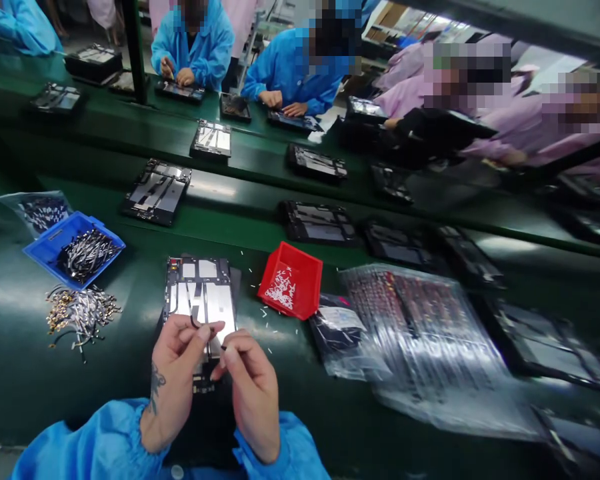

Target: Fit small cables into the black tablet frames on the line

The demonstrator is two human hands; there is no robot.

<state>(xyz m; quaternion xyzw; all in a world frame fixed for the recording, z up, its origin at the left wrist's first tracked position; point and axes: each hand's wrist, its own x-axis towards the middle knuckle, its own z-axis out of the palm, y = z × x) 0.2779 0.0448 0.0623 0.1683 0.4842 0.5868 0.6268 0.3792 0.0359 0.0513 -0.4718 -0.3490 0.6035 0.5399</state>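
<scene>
Head view: left hand (177, 363) and right hand (253, 393) meet over a tablet frame (200, 283) lying flat on the green bench (20, 380). Both grips pinch a thin black cable (193, 319) just above the frame's near end. Red bin (300, 303) sits just right of the frame, blue bin (50, 241) well left.

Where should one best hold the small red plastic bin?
Probably pinch the near wall of the small red plastic bin from above, on the person's side: the top is open, and shiny plastic bags crowd its right.
</scene>
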